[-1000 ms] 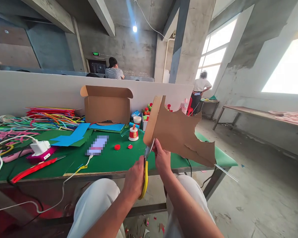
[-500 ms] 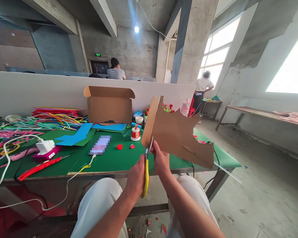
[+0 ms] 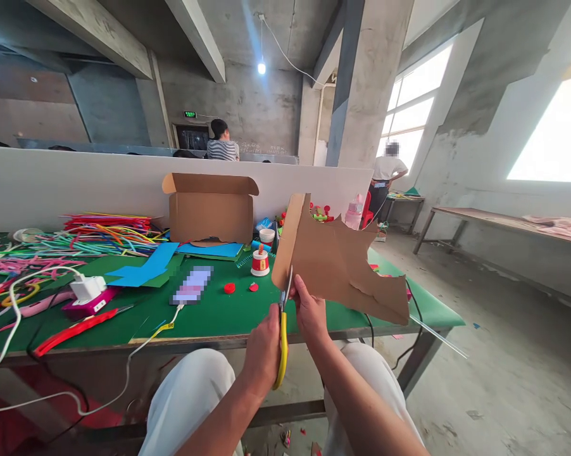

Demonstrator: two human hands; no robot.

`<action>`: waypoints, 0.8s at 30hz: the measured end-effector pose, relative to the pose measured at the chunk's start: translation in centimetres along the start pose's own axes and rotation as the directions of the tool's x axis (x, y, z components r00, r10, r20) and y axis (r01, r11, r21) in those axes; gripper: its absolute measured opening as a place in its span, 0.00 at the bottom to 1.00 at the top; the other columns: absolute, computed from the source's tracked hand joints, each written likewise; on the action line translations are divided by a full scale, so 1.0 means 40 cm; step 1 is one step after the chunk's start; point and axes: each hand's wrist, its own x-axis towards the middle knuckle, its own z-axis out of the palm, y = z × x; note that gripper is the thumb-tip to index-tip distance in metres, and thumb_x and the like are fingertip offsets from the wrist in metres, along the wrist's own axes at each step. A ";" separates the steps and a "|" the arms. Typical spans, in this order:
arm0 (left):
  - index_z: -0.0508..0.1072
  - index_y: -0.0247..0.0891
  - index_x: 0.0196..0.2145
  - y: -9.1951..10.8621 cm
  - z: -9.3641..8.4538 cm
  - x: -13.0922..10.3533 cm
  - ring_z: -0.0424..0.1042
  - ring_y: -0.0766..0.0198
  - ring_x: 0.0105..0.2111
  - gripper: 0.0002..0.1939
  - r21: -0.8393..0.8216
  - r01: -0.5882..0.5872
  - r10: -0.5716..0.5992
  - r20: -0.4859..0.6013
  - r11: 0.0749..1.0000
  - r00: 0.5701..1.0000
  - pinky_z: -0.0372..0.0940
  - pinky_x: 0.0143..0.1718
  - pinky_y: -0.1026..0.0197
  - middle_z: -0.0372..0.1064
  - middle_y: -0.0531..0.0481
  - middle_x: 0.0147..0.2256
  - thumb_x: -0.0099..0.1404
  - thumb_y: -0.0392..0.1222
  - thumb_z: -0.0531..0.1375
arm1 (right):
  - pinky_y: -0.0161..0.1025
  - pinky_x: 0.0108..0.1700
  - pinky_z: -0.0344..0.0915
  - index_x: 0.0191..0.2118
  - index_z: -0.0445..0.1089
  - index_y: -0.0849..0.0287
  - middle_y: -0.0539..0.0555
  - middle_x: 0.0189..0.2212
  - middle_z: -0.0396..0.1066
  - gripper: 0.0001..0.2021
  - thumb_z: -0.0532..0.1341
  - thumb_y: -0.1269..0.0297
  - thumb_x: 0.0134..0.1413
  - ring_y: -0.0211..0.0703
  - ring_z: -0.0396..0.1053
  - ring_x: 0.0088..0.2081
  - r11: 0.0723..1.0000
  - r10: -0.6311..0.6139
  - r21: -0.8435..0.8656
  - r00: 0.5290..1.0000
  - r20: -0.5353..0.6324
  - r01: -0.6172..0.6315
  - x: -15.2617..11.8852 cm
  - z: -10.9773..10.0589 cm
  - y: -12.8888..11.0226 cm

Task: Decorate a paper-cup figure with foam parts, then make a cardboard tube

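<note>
My left hand (image 3: 265,342) is closed round the yellow-handled scissors (image 3: 283,348), whose blades point up at the lower edge of a brown cardboard piece (image 3: 335,256). Between finger and thumb, my right hand (image 3: 310,308) pinches that cardboard by its bottom edge, just right of the blades. The cardboard is held up in front of the table, with a folded strip along its left side and ragged, curved cuts along its top and right. How far the blades reach into it is hard to make out.
On the green table (image 3: 209,323) are a phone (image 3: 192,285), a red-handled cutting tool (image 3: 76,331), a white plug on a power strip (image 3: 87,289), an open cardboard box (image 3: 212,215), a small red-and-white cup (image 3: 259,261) and many coloured pipe cleaners (image 3: 109,229). Two people are farther back.
The whole scene sits slightly lower in the view, as the camera has tilted a little. Hands, scissors and cardboard keep nearly the same places relative to each other.
</note>
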 end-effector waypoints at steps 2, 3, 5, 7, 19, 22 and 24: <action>0.60 0.40 0.41 -0.001 0.003 0.001 0.73 0.61 0.31 0.08 0.010 0.004 -0.004 -0.001 1.000 1.000 0.55 0.28 0.63 0.72 0.49 0.33 0.66 0.30 0.49 | 0.37 0.29 0.61 0.17 0.66 0.56 0.47 0.17 0.63 0.16 0.69 0.53 0.41 0.38 0.60 0.23 1.000 -0.004 -0.009 1.000 -0.001 0.004 0.000 0.000 -0.002; 0.60 0.40 0.41 -0.001 0.003 0.001 0.73 0.61 0.31 0.08 0.014 0.008 -0.008 -0.002 1.000 1.000 0.54 0.28 0.63 0.72 0.49 0.32 0.66 0.30 0.49 | 0.38 0.29 0.61 0.17 0.66 0.56 0.47 0.17 0.62 0.16 0.69 0.53 0.41 0.38 0.60 0.23 1.000 -0.002 -0.011 1.000 0.000 0.002 0.000 0.000 -0.002; 0.60 0.40 0.41 -0.001 0.003 0.000 0.73 0.61 0.29 0.08 0.012 0.016 -0.016 0.001 1.000 1.000 0.53 0.27 0.63 0.72 0.50 0.30 0.66 0.30 0.49 | 0.38 0.29 0.61 0.18 0.66 0.56 0.47 0.17 0.63 0.16 0.69 0.53 0.40 0.38 0.60 0.23 1.000 -0.002 -0.009 1.000 0.004 0.002 0.001 -0.001 -0.004; 0.60 0.40 0.41 -0.002 0.003 -0.002 0.73 0.61 0.29 0.08 0.006 0.018 -0.018 0.004 1.000 1.000 0.52 0.26 0.63 0.71 0.50 0.29 0.65 0.30 0.49 | 0.38 0.29 0.61 0.18 0.66 0.56 0.46 0.16 0.63 0.16 0.69 0.53 0.40 0.38 0.60 0.23 1.000 -0.001 -0.004 1.000 0.006 0.001 0.001 -0.001 -0.006; 0.60 0.38 0.44 0.003 0.010 0.001 0.75 0.58 0.31 0.12 -0.055 0.036 -0.035 0.023 0.998 0.999 0.54 0.26 0.63 0.73 0.48 0.29 0.64 0.28 0.51 | 0.37 0.28 0.62 0.18 0.67 0.56 0.47 0.16 0.63 0.16 0.69 0.53 0.40 0.37 0.60 0.22 0.999 0.026 -0.028 1.000 0.004 -0.026 -0.001 0.004 -0.015; 0.60 0.38 0.43 -0.001 0.014 -0.001 0.76 0.58 0.30 0.11 -0.086 0.013 -0.013 0.000 0.996 1.000 0.54 0.25 0.63 0.73 0.47 0.29 0.65 0.28 0.50 | 0.37 0.28 0.61 0.18 0.67 0.56 0.47 0.16 0.62 0.16 0.70 0.52 0.39 0.37 0.60 0.22 0.999 0.033 -0.035 0.999 0.014 -0.033 -0.002 0.005 -0.024; 0.60 0.38 0.43 0.000 0.017 -0.002 0.76 0.58 0.31 0.10 -0.114 0.002 -0.004 -0.014 0.993 1.000 0.55 0.26 0.63 0.74 0.47 0.30 0.65 0.29 0.50 | 0.38 0.27 0.61 0.18 0.67 0.57 0.47 0.16 0.62 0.16 0.70 0.52 0.39 0.38 0.60 0.22 0.999 0.029 -0.036 1.000 0.011 -0.028 -0.001 0.005 -0.026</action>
